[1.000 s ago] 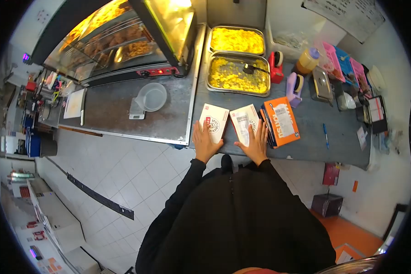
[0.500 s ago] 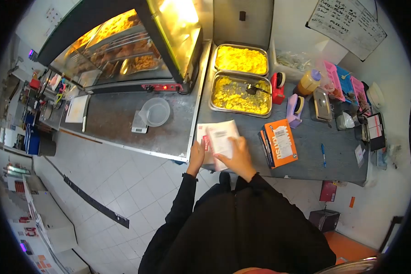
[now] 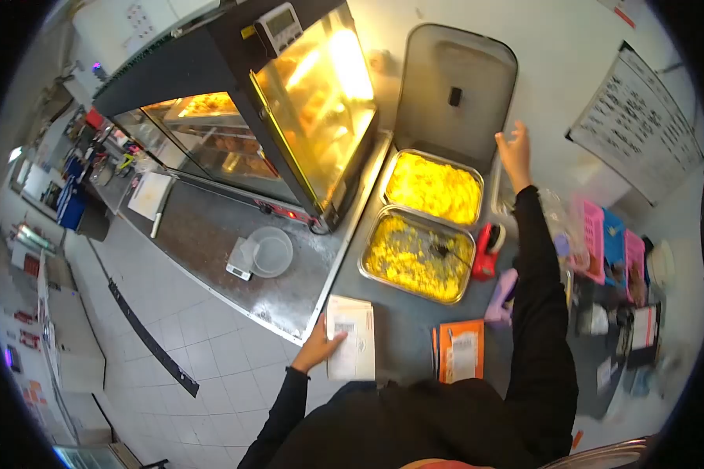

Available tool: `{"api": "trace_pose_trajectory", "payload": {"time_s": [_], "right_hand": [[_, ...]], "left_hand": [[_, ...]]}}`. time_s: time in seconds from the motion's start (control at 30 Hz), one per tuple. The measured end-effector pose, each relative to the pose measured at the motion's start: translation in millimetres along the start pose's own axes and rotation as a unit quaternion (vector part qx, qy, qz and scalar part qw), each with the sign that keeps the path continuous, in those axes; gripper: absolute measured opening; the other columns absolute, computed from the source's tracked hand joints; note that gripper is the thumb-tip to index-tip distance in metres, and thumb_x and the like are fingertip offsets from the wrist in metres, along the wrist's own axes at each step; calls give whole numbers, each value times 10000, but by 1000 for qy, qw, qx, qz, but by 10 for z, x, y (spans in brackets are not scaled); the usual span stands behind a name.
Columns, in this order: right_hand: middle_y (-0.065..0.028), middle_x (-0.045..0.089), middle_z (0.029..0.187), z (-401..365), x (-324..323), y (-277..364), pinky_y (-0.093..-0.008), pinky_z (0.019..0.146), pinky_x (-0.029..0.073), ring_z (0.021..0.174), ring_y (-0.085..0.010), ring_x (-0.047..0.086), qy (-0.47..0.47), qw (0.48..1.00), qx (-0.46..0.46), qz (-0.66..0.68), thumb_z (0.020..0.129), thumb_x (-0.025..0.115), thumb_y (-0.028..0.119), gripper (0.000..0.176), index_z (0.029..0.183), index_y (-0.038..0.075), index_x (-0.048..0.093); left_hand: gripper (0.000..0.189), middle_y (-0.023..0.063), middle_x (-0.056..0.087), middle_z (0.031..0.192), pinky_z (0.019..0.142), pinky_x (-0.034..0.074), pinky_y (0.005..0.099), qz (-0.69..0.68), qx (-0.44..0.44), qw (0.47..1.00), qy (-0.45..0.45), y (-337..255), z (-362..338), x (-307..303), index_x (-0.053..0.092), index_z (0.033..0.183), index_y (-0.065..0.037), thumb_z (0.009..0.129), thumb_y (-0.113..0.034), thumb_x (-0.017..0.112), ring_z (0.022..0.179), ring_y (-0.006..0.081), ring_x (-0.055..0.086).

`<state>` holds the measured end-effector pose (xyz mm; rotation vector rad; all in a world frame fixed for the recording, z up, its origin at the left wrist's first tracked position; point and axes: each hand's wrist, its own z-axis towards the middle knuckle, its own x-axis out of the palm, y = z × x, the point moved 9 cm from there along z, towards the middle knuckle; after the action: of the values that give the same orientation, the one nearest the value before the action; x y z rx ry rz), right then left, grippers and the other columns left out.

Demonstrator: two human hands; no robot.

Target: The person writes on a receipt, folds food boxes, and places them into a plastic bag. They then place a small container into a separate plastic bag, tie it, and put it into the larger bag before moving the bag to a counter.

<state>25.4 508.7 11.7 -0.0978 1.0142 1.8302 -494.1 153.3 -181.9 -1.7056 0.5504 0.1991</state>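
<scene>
two steel trays [image 3: 365, 270] hold yellow food [image 3: 411, 254]; left hand [image 3: 318, 349] flat on white box [image 3: 353, 349]; right hand [image 3: 515, 153] spread, empty.

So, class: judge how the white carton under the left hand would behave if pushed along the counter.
The white carton lies flat, so it would probably slide rather than tip. It looks like thin card, so likely light and easily dented. The left hand touches only its edge, so it might swivel.

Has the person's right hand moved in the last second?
Yes. The right hand left the white boxes beside the orange box and reached away past the food trays toward the raised lid.
</scene>
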Motion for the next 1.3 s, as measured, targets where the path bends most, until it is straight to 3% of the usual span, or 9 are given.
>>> {"api": "trace_pose_trajectory", "payload": {"time_s": [0.17,0.4,0.53,0.57,0.63,0.73,0.87,1.0,1.3], "right_hand": [[-300,464,1256,1297,532,-884,-448,987,376,1177,-415,458,-21,988,142,-50,771,697,291,786,1347,-61,294],[-203,584,1152,1296,1201,-1495,-473,888,447,1063,-396,551,132,967,189,-104,807,610,241,537,1283,63,436],[-191,626,1016,863,734,-980,-485,791,473,955,-408,587,45,983,102,-145,799,585,238,366,1120,85,498],[-184,630,1002,748,663,-900,-481,780,473,935,-401,592,51,985,87,-137,789,597,245,377,1118,88,502],[-161,644,971,452,378,-581,-463,754,476,900,-391,599,68,987,83,-117,760,621,250,457,1178,108,503],[-161,651,902,57,-84,-103,-465,703,476,846,-398,606,17,999,-17,-36,748,614,213,402,1120,91,522],[-199,647,914,-395,-496,296,-456,708,493,835,-409,614,49,991,85,-95,757,591,130,537,1275,82,461],[-193,633,1017,-1084,-689,432,-419,761,492,914,-382,619,19,999,-50,8,763,599,50,638,1363,88,385],[-47,554,1074,-2452,-511,291,-353,713,338,886,-215,497,39,972,-62,-224,859,531,10,638,1432,186,311]], "left_hand": [[1200,343,241,1379,1012,313,519,251,-88,955,-131,-571,-94,210,98,1403,86,628,-546,761,1280,468,279],[1199,307,241,1371,1039,250,507,400,-117,902,-110,-866,-6,283,109,1410,60,597,-482,802,1261,455,278],[974,252,318,1353,978,351,441,178,96,974,-99,-1411,320,600,136,1392,95,768,-352,735,1238,368,361],[943,255,307,1367,993,347,425,-13,-15,998,-61,-1124,443,809,117,1404,75,807,-397,675,1238,349,374],[889,261,284,1397,1021,338,391,-381,-230,895,21,-625,604,1474,79,1428,33,886,-488,554,1238,311,400],[819,213,295,1418,1026,344,390,-482,-338,807,45,-226,884,2024,91,1444,-27,919,-575,397,1223,308,428],[703,173,351,1402,1000,390,448,-561,-271,782,-5,-196,1291,2250,163,1431,-69,949,-577,224,1212,342,451],[610,160,591,995,572,527,330,-573,-294,759,-95,110,1500,2311,427,1189,-58,955,-569,191,661,237,610],[662,194,464,1258,819,496,431,-597,-217,772,26,-39,1812,2043,341,1323,-56,945,-587,220,1042,305,530]]}}
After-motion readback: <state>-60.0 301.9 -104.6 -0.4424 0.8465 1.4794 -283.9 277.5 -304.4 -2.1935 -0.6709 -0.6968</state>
